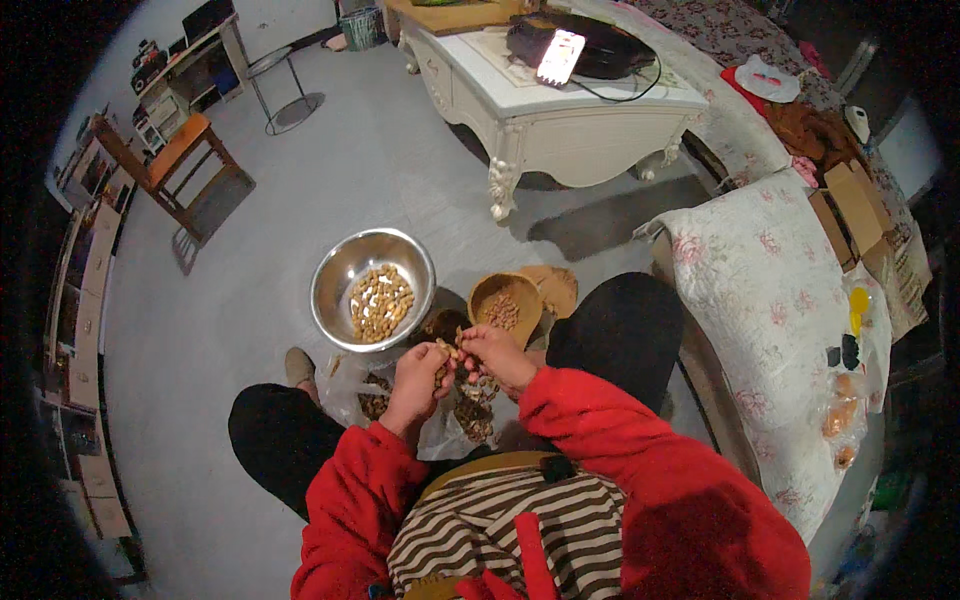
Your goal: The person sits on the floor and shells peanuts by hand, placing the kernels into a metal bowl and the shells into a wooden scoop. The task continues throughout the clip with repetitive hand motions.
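My left hand [418,382] pinches an unshelled peanut [447,347] between thumb and fingers. Close against it, my right hand [496,358] grips a small piece of peanut shell [460,335]; what lies inside its fingers is partly hidden. Below both hands a clear plastic bag [346,386] spreads between my legs, with broken shells [472,416] in it. Ahead to the left stands a stainless steel bowl [325,300], its bottom scattered with unshelled peanuts [382,304]. A gourd scoop [531,294] ahead of my right hand holds shelled, pinkish peanut kernels [501,311].
A white carved coffee table [592,142] stands ahead, bearing a lit phone [561,58] and a black bag. On the right is a sofa under a floral quilted cover [750,315], with an open cardboard box [855,210]. A wooden chair [180,154] and a stool [274,64] stand at left.
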### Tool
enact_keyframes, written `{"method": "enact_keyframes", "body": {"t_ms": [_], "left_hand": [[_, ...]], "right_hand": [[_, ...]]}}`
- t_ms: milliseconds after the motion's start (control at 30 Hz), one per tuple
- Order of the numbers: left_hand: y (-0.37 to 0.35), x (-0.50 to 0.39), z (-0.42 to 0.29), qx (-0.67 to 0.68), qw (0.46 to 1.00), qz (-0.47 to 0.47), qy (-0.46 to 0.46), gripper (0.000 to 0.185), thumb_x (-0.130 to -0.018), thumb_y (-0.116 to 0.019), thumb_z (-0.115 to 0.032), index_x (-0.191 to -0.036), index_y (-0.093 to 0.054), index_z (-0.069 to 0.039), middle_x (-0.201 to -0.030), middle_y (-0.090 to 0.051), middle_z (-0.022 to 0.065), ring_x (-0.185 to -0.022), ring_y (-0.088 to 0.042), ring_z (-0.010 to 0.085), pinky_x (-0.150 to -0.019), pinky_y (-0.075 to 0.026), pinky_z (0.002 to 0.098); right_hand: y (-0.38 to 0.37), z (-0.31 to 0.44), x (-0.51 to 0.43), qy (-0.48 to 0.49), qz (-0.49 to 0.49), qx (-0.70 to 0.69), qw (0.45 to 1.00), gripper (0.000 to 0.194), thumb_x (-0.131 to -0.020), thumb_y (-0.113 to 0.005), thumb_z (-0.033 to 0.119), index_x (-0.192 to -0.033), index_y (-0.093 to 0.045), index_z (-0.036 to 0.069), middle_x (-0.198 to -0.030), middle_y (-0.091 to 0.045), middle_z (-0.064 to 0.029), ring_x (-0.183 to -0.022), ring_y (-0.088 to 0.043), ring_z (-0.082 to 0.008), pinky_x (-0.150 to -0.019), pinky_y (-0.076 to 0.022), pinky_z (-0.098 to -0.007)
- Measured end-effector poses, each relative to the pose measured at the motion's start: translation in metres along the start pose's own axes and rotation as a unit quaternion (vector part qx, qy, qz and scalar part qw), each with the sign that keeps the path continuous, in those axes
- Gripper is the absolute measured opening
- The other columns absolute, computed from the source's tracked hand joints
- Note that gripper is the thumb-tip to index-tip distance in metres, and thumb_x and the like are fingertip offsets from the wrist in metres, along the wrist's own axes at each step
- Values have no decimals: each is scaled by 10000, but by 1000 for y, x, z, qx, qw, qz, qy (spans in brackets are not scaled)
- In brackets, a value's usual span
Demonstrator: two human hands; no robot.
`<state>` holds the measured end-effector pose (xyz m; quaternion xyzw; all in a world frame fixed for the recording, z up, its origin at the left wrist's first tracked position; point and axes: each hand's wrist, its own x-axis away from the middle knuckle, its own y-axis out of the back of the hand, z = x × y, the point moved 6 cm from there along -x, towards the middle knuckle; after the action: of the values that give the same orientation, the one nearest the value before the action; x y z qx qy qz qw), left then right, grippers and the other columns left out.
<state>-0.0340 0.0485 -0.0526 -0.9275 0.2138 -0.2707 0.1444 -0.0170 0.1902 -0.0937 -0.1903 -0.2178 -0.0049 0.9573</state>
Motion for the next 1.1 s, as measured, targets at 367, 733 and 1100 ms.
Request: {"method": "enact_keyframes", "body": {"t_ms": [367,733,1100], "left_hand": [[6,-1,0,-20,999,-27,4,140,-933,-560,-172,-892,-550,-38,-759,-585,49,-519,-495,103,-409,-344,231],[5,-7,7,-153,987,-14,-51,122,-916,-563,-123,-871,-586,-12,-731,-627,46,-547,-530,98,-480,-406,250],[1,-9,13,-146,988,14,-43,127,-922,-528,-82,-884,-588,24,-778,-626,93,-594,-543,157,-534,-447,296]], "right_hand": [[13,6,7,57,-79,266,959,412,-910,-628,445,-919,-707,40,-683,-626,-51,-665,-615,-149,-618,-499,-331],[3,10,7,41,-28,291,955,379,-930,-633,425,-833,-612,58,-652,-557,6,-507,-497,-88,-451,-403,-271],[4,1,11,-15,38,181,983,343,-964,-602,366,-827,-596,51,-682,-600,-19,-508,-498,-98,-448,-436,-283]]}}
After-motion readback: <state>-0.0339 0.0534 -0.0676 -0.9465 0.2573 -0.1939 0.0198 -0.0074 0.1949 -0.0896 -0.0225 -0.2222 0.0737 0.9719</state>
